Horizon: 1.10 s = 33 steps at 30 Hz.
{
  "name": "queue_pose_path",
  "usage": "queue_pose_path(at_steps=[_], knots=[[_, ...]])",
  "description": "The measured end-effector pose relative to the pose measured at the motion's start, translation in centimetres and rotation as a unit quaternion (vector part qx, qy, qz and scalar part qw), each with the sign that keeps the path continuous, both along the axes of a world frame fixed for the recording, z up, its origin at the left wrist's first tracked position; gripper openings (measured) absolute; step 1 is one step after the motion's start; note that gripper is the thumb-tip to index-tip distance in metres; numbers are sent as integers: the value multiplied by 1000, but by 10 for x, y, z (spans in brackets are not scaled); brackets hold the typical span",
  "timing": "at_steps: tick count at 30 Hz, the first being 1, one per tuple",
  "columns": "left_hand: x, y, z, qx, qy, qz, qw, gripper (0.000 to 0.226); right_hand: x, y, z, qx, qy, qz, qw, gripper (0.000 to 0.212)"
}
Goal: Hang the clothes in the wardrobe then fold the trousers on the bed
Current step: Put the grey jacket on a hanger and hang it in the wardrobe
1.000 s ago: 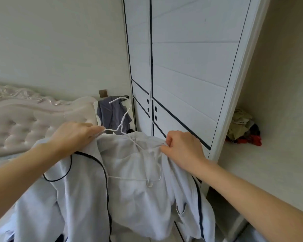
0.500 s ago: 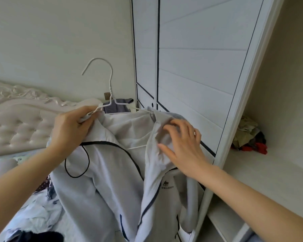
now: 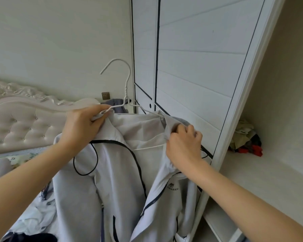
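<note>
Head view: a white jacket [image 3: 122, 172] with dark piping hangs open in front of the person, draped on a white wire hanger [image 3: 126, 88] whose hook stands upright above the collar. The left hand [image 3: 82, 124] has its fingers curled, pinching the hanger's left end together with the jacket's shoulder cloth. The right hand [image 3: 183, 145] is curled too, its fingertips pinching the cloth at the jacket's other shoulder, just under the hanger's right arm. The hanger's lower bar shows inside the jacket between the two hands.

Directly behind the jacket stands a closed white wardrobe door [image 3: 190, 75] with dark lines, so the garment hangs against its panel. To the right of the door frame the wardrobe is open; a pale shelf [image 3: 269, 180] there carries a crumpled pile of clothes [image 3: 245, 138] far back in its corner, well apart from the hands.

To the left are a padded headboard [image 3: 25, 123] and the bed [image 3: 0, 166], with rumpled pale cloth [image 3: 30, 217] lying on it below the left arm; whether trousers are among it cannot be told. A wall socket [image 3: 105, 95] and a grey garment [image 3: 115, 103] show behind the hanger.
</note>
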<state>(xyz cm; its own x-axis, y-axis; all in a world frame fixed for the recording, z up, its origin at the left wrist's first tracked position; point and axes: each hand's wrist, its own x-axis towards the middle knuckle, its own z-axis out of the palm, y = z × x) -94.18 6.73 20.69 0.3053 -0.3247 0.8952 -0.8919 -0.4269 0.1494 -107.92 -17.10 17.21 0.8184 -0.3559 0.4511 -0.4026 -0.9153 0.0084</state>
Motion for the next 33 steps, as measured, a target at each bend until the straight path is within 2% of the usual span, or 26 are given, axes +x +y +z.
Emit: queue_pose_path(at_steps=[2,6,8,9,12,14,16,17,19,22,25,27,30,33], knots=[[2,7,-4,53,-51,8,997,24,-4,-8,13,24,-16,16,999,35],[1,12,-15,198,-153,0,968,25,-8,-24,54,46,-127,38,990,35],[-5,3,-21,205,-123,-25,971,22,0,-15,60,44,-175,91,979,33],[-8,-2,-22,174,-93,-37,980,20,4,-7,61,31,-173,133,976,32],[-10,-6,-18,86,-5,-41,995,38,5,11,44,30,-64,238,969,30],[-11,0,-16,68,16,-43,997,44,2,4,34,115,10,261,958,28],[-16,4,-16,63,21,-49,997,44,2,-5,26,218,41,278,935,22],[-17,6,-16,67,24,-54,996,43,3,-7,22,241,46,292,924,20],[-16,8,-15,80,43,-62,994,32,7,-7,14,252,38,316,914,12],[-9,16,-11,110,106,-42,987,12,13,-9,7,252,-14,317,914,17],[1,34,-11,164,130,1,978,25,15,-21,10,271,-77,303,910,18],[10,51,-12,202,141,41,968,30,13,-32,15,276,-88,307,906,29],[21,74,-17,263,167,75,947,18,11,-46,17,273,-72,322,904,39],[19,86,-24,322,144,70,933,13,14,-52,22,209,-42,336,917,41]])
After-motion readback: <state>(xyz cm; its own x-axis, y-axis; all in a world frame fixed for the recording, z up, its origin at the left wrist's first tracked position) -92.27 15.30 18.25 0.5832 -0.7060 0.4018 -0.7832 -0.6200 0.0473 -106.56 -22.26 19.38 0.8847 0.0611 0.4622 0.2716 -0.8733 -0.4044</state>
